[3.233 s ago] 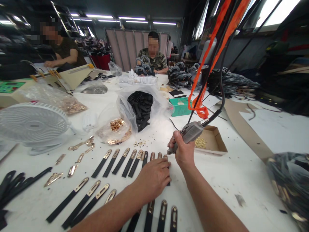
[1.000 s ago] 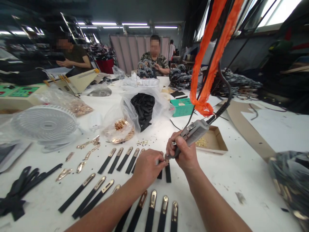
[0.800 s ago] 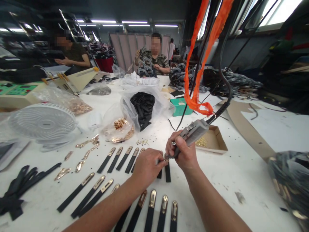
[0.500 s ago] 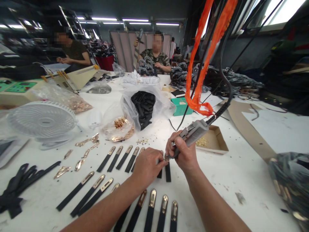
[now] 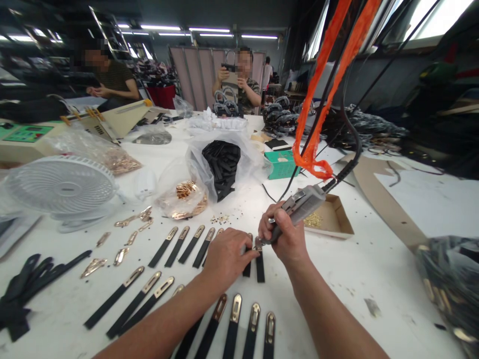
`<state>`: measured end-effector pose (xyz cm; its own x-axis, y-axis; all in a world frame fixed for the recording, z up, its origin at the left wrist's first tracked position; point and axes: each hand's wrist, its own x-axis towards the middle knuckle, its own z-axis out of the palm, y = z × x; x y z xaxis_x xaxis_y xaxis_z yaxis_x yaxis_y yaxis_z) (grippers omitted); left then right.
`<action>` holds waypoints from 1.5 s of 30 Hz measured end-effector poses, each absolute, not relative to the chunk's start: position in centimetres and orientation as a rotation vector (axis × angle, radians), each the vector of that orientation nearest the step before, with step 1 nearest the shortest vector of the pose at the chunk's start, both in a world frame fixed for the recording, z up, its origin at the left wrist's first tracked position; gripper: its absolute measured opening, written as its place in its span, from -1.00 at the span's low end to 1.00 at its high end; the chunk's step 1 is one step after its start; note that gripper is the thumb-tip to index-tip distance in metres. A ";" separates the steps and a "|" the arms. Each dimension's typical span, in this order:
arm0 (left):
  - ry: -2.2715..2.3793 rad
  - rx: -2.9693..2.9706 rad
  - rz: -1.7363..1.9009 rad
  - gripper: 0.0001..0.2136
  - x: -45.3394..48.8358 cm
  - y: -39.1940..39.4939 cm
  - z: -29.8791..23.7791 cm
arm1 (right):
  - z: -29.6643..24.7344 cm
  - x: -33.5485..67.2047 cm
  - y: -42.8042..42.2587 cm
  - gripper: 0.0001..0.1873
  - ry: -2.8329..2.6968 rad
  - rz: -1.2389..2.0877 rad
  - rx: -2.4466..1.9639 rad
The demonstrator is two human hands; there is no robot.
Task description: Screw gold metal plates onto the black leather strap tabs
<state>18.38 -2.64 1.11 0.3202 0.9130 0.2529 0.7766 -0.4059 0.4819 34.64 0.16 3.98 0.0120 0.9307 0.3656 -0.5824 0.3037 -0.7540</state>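
Note:
My right hand is wrapped around a grey electric screwdriver, tilted with its tip down to the left. The tip meets the gold metal end of a black strap lying on the table. My left hand is closed, its thumb and fingertips pinching at that strap's metal end beside the tip. Any screw there is too small to make out. More black straps with slotted gold plates lie in rows around my hands, some partly hidden beneath my left forearm.
Orange cloth and a black cable hang over the screwdriver. Behind my right hand is a cardboard tray of small gold pieces. Bags of black strips and gold plates, a fan and a green box stand around. Two people sit beyond.
My hands stay almost in place, the screwdriver shifting only slightly. The orange cloth has swung a little to the right. The person opposite now holds up a dark object near the head.

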 end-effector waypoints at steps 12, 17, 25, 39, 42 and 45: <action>1.273 2.712 0.576 -0.80 17.5 -3.6 0.0 | 2.6 34.4 0.9 -0.64 -0.878 0.933 -0.701; 1.271 2.721 0.536 -0.83 17.7 -3.6 -0.1 | 2.3 34.1 1.4 -0.61 -0.865 0.921 -0.761; 1.290 2.745 0.499 -0.75 18.2 -4.3 -0.1 | 1.8 33.1 2.9 -0.56 -0.897 0.953 -0.837; 1.355 2.727 0.498 -0.66 18.3 -4.6 -0.7 | 0.6 32.3 3.4 -0.55 -0.917 1.001 -0.896; 1.364 2.724 0.500 -0.67 18.4 -4.7 -0.8 | 0.6 32.2 3.3 -0.56 -0.928 1.008 -0.918; 1.363 2.726 0.503 -0.67 18.5 -4.7 -0.7 | 0.6 32.2 3.3 -0.57 -0.966 0.988 -0.922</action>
